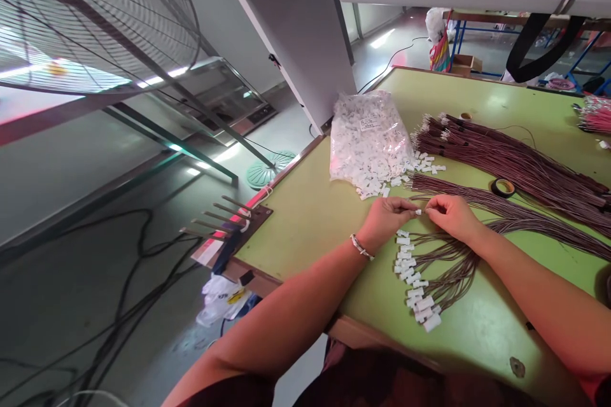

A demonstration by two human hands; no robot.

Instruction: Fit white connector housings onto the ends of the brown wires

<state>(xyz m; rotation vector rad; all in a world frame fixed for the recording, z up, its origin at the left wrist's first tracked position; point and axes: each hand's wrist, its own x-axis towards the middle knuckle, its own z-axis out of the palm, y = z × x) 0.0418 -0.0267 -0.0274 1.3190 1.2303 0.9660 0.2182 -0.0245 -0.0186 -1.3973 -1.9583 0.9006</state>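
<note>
My left hand [384, 221] pinches a small white plastic connector housing [419, 212] between thumb and fingertips. Just to its right, my right hand [449, 216] is closed in a pinch by the housing, on what looks like the end of a thin brown wire; the wire end is too small to make out. Below both hands lies a fan of brown wires [461, 273] with white connectors [414, 289] on their ends, in a slanting row. Loose brown wires [446, 189] stretch right from behind my right hand.
A clear bag of white connectors [367, 130] spills onto the green table [296, 222]. Thick brown wire bundles [506, 152] and a black tape roll [503, 188] lie right. A pronged metal holder [238, 226] sits at the left edge. A large fan [119, 19] stands left.
</note>
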